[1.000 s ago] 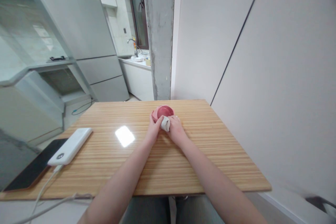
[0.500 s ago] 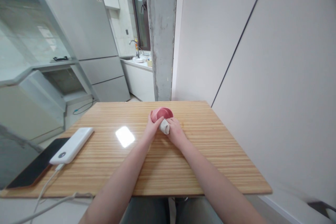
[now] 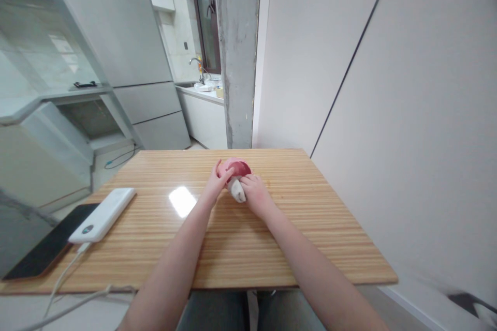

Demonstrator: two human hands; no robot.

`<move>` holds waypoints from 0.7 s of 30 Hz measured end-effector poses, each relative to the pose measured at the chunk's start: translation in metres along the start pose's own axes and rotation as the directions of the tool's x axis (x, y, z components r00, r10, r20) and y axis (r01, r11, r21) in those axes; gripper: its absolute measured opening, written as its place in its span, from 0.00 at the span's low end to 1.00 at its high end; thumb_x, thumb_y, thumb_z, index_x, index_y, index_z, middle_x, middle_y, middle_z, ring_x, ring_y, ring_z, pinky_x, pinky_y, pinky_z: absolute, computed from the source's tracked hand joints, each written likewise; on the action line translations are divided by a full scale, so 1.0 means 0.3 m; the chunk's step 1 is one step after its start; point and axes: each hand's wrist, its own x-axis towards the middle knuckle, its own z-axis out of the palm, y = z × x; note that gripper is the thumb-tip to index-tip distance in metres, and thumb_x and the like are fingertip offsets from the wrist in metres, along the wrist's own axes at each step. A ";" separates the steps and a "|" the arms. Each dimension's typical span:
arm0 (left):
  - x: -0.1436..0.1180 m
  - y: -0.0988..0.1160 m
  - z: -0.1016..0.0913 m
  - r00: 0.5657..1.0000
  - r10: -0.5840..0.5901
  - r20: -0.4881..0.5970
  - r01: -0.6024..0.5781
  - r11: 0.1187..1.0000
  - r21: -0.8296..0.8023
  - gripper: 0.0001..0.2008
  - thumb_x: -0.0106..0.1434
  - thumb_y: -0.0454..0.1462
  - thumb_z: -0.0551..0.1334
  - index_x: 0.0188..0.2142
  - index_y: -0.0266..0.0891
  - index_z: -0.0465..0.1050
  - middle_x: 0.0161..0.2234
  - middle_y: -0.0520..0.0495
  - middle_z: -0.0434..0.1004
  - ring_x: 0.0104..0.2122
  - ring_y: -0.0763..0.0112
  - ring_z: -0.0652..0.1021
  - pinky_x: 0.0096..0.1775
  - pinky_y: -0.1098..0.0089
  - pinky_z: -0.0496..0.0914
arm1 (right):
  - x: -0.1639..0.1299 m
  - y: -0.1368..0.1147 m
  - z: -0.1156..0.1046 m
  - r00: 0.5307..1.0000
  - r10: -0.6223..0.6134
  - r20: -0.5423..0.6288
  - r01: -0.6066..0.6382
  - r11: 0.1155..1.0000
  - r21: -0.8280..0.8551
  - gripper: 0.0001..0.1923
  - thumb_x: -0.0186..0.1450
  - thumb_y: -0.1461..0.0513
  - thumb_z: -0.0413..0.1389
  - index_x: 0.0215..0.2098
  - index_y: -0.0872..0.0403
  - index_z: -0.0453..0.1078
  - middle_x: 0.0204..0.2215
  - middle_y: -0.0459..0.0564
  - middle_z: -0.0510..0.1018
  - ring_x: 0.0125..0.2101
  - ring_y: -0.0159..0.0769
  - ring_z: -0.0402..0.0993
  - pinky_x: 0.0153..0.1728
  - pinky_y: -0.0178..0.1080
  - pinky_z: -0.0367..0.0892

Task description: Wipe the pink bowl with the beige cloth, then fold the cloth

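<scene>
1. The left hand holds the left side of a small pink bowl. Its fingers are curled around the rim, and the thumb points up.
2. The right hand is closed around a small white cloth. It presses the cloth against the near side of the bowl.
3. The bowl sits between the two hands, just past the fingertips. It is tipped a little, so its open side shows.
4. Both hands and the bowl are over a wooden table, far from the near edge.
5. Well off to the left of the left hand lies a white power bank. A white cable runs from it toward the near edge.
6. A dark phone lies just beside the power bank, on its far left side.
</scene>
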 end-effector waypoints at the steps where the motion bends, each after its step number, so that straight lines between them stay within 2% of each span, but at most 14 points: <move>1: -0.008 -0.003 0.015 0.999 -0.003 0.032 0.006 0.997 -0.073 0.46 0.49 0.45 0.69 0.63 0.44 0.49 0.53 0.38 0.69 0.42 0.62 0.77 0.42 0.64 0.72 | -0.001 -0.004 -0.002 0.999 0.011 -0.033 -0.010 1.000 0.009 0.07 0.65 0.66 0.52 0.39 0.56 0.71 0.36 0.52 0.75 0.40 0.39 0.64 0.41 0.42 0.57; 3: -0.016 -0.012 0.035 0.998 0.046 0.042 -0.039 0.987 -0.157 0.46 0.50 0.43 0.69 0.63 0.44 0.47 0.53 0.39 0.68 0.43 0.63 0.76 0.42 0.65 0.72 | -0.001 -0.010 -0.008 0.996 0.029 -0.088 -0.026 0.999 0.036 0.08 0.64 0.67 0.52 0.41 0.56 0.71 0.38 0.53 0.75 0.41 0.40 0.64 0.42 0.42 0.57; 6: -0.006 -0.018 0.028 0.991 0.129 -0.047 -0.133 0.987 -0.089 0.36 0.50 0.38 0.67 0.58 0.39 0.58 0.49 0.39 0.71 0.44 0.63 0.76 0.43 0.67 0.71 | 0.005 -0.009 -0.020 0.995 0.018 -0.098 -0.011 0.998 0.068 0.09 0.64 0.67 0.52 0.41 0.55 0.71 0.39 0.52 0.75 0.42 0.39 0.64 0.43 0.41 0.57; 9: 0.016 -0.009 -0.009 0.996 0.089 -0.025 -0.089 0.996 -0.006 0.29 0.51 0.39 0.65 0.53 0.38 0.64 0.44 0.41 0.74 0.38 0.64 0.77 0.38 0.68 0.72 | 0.013 0.001 -0.022 0.998 -0.004 -0.057 0.007 0.998 0.063 0.07 0.65 0.65 0.52 0.40 0.53 0.71 0.39 0.51 0.75 0.43 0.39 0.64 0.44 0.41 0.57; 13: 0.017 -0.013 -0.010 1.000 0.004 0.024 -0.003 0.999 -0.041 0.39 0.47 0.41 0.69 0.58 0.40 0.58 0.46 0.39 0.73 0.37 0.65 0.77 0.36 0.68 0.72 | 0.009 0.018 -0.005 1.000 0.024 -0.006 -0.024 0.999 0.025 0.06 0.64 0.64 0.53 0.36 0.53 0.72 0.34 0.51 0.76 0.40 0.39 0.65 0.41 0.41 0.58; 16: 0.003 -0.040 0.030 0.999 0.032 0.004 -0.032 0.996 -0.083 0.42 0.46 0.41 0.71 0.59 0.42 0.54 0.49 0.38 0.71 0.41 0.64 0.76 0.42 0.66 0.72 | 0.000 0.021 0.009 0.996 0.085 -0.031 -0.084 0.996 0.037 0.07 0.63 0.67 0.53 0.37 0.55 0.72 0.33 0.52 0.76 0.38 0.39 0.65 0.39 0.41 0.58; 18: 0.000 -0.053 0.046 0.997 0.067 -0.039 -0.070 0.995 -0.069 0.37 0.48 0.40 0.69 0.56 0.40 0.57 0.48 0.39 0.71 0.43 0.64 0.75 0.45 0.65 0.70 | -0.001 0.014 0.011 0.996 0.082 -0.030 -0.080 0.994 0.072 0.08 0.61 0.69 0.53 0.37 0.55 0.72 0.33 0.52 0.76 0.38 0.39 0.65 0.41 0.41 0.59; 21: 0.009 -0.048 0.030 0.991 0.094 -0.099 -0.095 0.995 -0.006 0.25 0.51 0.37 0.64 0.50 0.39 0.63 0.44 0.42 0.73 0.43 0.64 0.75 0.45 0.65 0.70 | 0.001 -0.003 0.004 0.999 0.045 -0.013 -0.042 0.986 0.161 0.08 0.59 0.68 0.54 0.36 0.55 0.72 0.34 0.52 0.76 0.39 0.40 0.67 0.43 0.42 0.60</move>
